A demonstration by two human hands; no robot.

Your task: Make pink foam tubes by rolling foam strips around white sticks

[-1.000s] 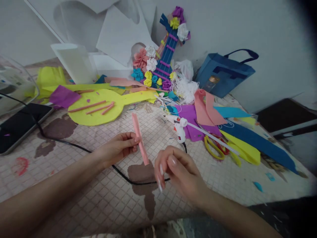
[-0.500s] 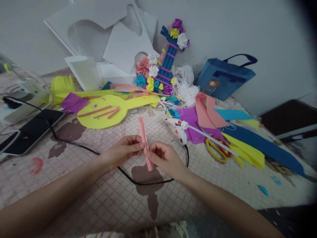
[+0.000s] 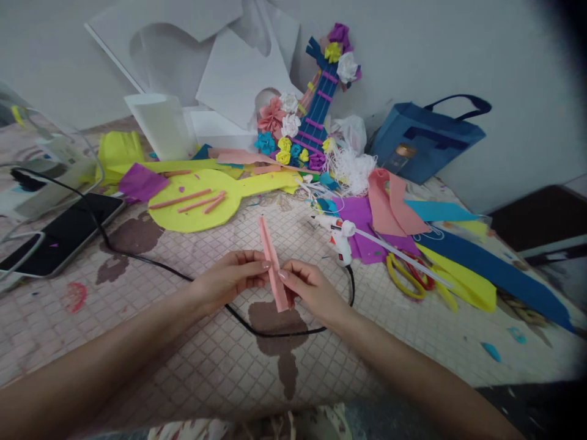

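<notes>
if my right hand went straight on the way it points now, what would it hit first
Past the pink strip it's touching, probably the left hand, though one view leaves depth unclear.

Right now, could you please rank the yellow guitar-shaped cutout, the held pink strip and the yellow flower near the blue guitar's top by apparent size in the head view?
1. Yellow guitar-shaped cutout
2. Pink strip, though its nearness to the camera enlarges it
3. Yellow flower

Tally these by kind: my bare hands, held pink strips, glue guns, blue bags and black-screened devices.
Left hand and right hand: 2
Held pink strip: 1
Glue gun: 1
Blue bag: 1
Black-screened device: 1
Total: 6
</notes>
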